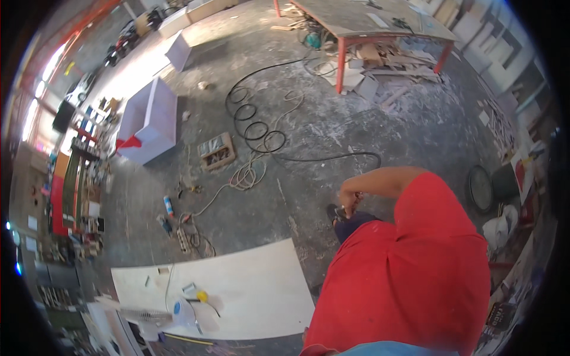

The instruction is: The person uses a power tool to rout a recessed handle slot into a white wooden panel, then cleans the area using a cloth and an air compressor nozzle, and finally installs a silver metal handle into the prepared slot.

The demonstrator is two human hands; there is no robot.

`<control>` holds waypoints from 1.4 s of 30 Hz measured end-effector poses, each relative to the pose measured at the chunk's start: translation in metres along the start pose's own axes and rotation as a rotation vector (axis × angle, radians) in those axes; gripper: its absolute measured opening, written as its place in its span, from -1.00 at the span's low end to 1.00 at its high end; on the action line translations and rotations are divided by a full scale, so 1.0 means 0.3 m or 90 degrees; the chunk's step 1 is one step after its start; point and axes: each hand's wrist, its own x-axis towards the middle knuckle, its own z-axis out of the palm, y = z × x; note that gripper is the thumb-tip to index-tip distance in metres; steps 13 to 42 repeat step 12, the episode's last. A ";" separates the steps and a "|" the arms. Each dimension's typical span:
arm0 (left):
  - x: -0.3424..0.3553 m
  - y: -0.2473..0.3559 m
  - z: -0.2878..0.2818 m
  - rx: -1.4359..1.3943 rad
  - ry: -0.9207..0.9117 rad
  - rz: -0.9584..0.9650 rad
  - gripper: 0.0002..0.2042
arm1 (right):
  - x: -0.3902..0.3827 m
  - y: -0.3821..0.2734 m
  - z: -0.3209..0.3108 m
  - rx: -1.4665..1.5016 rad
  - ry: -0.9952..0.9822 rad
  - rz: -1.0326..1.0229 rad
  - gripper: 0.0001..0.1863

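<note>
My right arm, coming from a red sleeve [430,199], bends across in front of my dark trousers [354,225]. At its end my right hand [350,203] is closed near my upper leg. Something small and greyish shows by its fingers, too small to name. A dark shoe [332,212] is partly visible just beside the hand. My left hand is not in view; only a sliver of skin shows at the left edge of the red shirt [404,291].
A pale board [255,282] lies on the floor with a white fan [185,314] on it. Beyond are a power strip [183,239], a blue-and-white can [168,206], a box of small items [216,151], coiled black hose [256,130], a white cabinet [151,118] and a red-legged table [341,65].
</note>
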 end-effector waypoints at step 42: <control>0.015 1.161 0.614 0.353 -0.112 0.253 -0.47 | 0.187 0.547 -0.185 0.203 0.535 -0.192 -0.35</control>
